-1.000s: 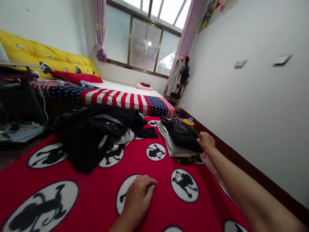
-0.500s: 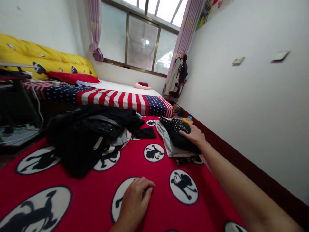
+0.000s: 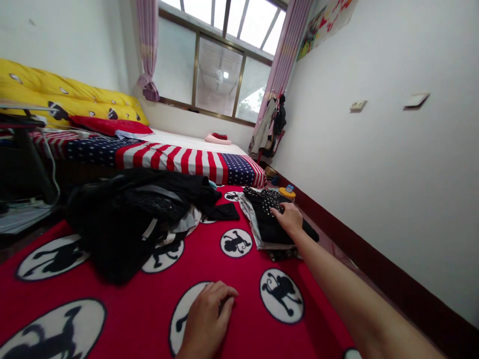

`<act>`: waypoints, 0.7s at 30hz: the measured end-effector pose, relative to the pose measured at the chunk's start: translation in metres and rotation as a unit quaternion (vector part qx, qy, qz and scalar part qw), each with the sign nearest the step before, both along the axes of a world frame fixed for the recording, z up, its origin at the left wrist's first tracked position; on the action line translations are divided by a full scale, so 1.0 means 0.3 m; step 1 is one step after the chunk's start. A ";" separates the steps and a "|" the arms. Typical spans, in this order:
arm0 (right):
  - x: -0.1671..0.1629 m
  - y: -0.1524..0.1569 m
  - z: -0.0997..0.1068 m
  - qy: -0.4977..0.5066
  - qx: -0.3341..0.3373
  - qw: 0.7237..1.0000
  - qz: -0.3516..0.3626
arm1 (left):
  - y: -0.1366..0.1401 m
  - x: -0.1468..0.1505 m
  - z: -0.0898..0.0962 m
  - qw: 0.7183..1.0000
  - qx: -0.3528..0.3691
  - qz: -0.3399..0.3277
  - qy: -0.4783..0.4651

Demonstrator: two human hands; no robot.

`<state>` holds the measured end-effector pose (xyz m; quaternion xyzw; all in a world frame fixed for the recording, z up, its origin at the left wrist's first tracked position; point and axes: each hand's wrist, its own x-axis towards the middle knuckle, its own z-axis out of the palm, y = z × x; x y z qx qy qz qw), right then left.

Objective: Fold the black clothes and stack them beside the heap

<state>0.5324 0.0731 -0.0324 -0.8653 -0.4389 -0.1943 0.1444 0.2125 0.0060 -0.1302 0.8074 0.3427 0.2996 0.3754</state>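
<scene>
My right hand [image 3: 289,217] lies on top of a stack of folded clothes, its thumb and fingers apart on the dark cloth. The top piece is a black garment [image 3: 271,230] with a white-dotted part at its far end. Pale grey folded cloth [image 3: 251,217] shows under it, with a dark patterned piece at the bottom. My left hand [image 3: 209,314] rests on the red blanket [image 3: 247,279], fingers loosely bent, thumb apart from them, holding nothing visible. Left of the stack, a loose heap of black clothes [image 3: 123,219] spreads over the blanket, with a white tag showing.
Beyond the blanket stands a bed with a stars-and-stripes cover [image 3: 179,159], a red pillow [image 3: 112,125] and a yellow quilt [image 3: 75,97]. A desk [image 3: 28,149] with cables is at left. A yellow round object [image 3: 287,192] sits past the stack, near the right wall.
The view has shifted slightly. My right hand has moved a little left and nearer over the folded stack, exposing more black cloth at its right. My left hand stays on the blanket.
</scene>
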 end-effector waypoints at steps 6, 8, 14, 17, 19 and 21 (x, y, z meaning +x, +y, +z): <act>0.028 0.040 0.055 0.005 -0.002 1.000 -0.002 | -0.003 -0.003 0.001 1.000 0.000 -0.002 0.003; 0.047 0.032 0.063 0.019 0.000 1.000 -0.020 | -0.003 -0.004 -0.001 1.000 0.002 -0.004 0.002; 0.116 -0.044 0.079 0.083 0.019 0.984 -0.156 | 0.000 -0.003 -0.003 1.000 0.003 0.002 0.002; 0.132 -0.057 0.087 0.084 0.019 0.981 -0.173 | 0.000 -0.004 -0.001 1.000 0.001 0.003 0.002; 0.136 -0.047 0.094 0.069 0.017 0.984 -0.165 | -0.001 -0.005 0.002 1.000 -0.002 0.000 0.003; 0.133 -0.027 0.096 0.045 0.011 0.989 -0.141 | -0.003 -0.006 0.005 1.000 -0.004 -0.002 0.004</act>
